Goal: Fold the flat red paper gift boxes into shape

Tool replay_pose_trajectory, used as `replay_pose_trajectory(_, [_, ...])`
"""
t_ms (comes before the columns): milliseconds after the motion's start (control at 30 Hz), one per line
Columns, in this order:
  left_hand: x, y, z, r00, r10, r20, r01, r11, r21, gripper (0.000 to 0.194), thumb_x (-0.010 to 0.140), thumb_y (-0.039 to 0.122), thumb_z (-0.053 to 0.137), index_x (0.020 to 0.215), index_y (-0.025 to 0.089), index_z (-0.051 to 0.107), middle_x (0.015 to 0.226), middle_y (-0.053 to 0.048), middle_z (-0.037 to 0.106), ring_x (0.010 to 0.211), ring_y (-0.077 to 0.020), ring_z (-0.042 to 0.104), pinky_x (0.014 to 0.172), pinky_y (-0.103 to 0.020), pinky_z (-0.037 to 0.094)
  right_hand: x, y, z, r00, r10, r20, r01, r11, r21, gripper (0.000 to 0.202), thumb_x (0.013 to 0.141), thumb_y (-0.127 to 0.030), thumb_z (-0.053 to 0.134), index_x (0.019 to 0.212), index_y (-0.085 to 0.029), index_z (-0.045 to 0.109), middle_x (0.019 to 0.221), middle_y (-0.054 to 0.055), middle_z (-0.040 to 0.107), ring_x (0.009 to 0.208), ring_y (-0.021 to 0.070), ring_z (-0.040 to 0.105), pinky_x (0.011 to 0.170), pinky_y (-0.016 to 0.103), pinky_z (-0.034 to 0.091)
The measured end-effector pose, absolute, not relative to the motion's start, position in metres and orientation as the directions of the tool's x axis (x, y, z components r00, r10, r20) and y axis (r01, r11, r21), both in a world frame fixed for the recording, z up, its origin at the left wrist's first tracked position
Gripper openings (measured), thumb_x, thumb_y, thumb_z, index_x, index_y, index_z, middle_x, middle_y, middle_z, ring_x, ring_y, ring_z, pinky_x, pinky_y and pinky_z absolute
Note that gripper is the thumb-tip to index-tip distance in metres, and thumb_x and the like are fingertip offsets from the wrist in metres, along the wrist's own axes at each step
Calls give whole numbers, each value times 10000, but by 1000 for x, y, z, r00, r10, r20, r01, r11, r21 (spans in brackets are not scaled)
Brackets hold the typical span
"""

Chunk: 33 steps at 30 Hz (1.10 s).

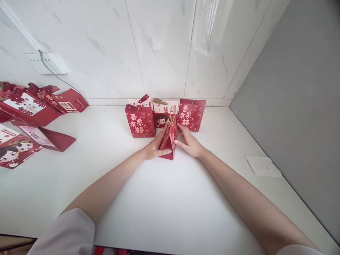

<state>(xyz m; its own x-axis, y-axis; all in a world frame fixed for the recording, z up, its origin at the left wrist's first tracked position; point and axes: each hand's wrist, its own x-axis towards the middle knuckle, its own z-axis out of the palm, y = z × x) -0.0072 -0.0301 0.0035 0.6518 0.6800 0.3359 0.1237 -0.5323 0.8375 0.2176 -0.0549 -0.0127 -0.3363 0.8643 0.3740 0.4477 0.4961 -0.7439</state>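
Observation:
A red gift bag (169, 143) stands on the white table between my hands, its narrow folded side facing me and a pale handle on top. My left hand (156, 146) lies against its left side, thumb across the near side. On the right side, my right hand (189, 142) touches the bag with thumb and fingertips, its fingers apart. Just behind stand a red bag with white lettering (140, 124) on the left, a white and red bag with a cartoon face (162, 115) in the middle, and another red bag (195, 115) on the right.
Several red bags and boxes (34, 108) crowd the far left, with a cartoon-printed bag (16, 150) nearer me. A white tiled wall (159, 53) closes off the back. Thin white paper (262, 166) lies by the grey panel (297, 99) at right. A cable (55, 75) hangs at left.

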Motion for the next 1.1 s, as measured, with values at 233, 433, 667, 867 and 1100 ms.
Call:
replay_pose_trajectory(233, [-9, -26, -1, 685, 672, 280, 314, -620, 719, 758, 819, 522, 644, 1461, 206, 394, 1493, -149, 434, 1375, -387, 398, 1091, -496, 384, 215, -52, -11, -463, 817, 344, 113, 440, -891, 1174, 724, -580, 757, 1560, -337, -30, 1652, 41, 61, 1498, 292, 185, 1215, 468, 218])
replay_pose_trajectory(433, [-16, -13, -3, 730, 609, 309, 203, -626, 753, 977, 779, 512, 707, 1554, 254, 170, 1595, -112, 264, 1443, -378, 291, 1157, -513, 329, 216, -50, -10, -489, 831, 265, 143, 376, -916, 1209, 706, -579, 772, 1562, -315, -39, 1641, 57, 143, 1507, 297, 150, 1228, 504, 169])
replay_pose_trajectory(667, [-20, -8, -5, 738, 611, 288, 216, -618, 756, 986, 802, 506, 693, 1563, 269, 112, 1628, -86, 169, 1484, -353, 193, 1214, -514, 211, 223, -44, -4, -485, 836, 257, -2, 293, -956, 1003, 794, -657, 639, 1565, -296, 109, 1611, 68, 248, 1441, 287, 330, 1194, 476, 296])
replay_pose_trajectory(867, [-18, -9, -7, 735, 611, 293, 223, -627, 747, 952, 819, 552, 650, 1560, 242, 139, 1622, -102, 186, 1479, -355, 206, 1208, -503, 218, 223, -44, -7, -476, 838, 266, -22, 291, -956, 964, 802, -612, 664, 1555, -272, 167, 1592, 90, 288, 1434, 279, 340, 1194, 466, 295])
replay_pose_trajectory(1100, [-15, -13, -5, 727, 630, 273, 318, -661, 680, 917, 851, 684, 486, 1559, 203, 158, 1578, -144, 289, 1415, -372, 330, 1147, -514, 308, 226, -44, -2, -497, 830, 251, -30, 273, -962, 954, 798, -575, 687, 1551, -296, 171, 1600, 73, 278, 1439, 275, 338, 1195, 480, 290])
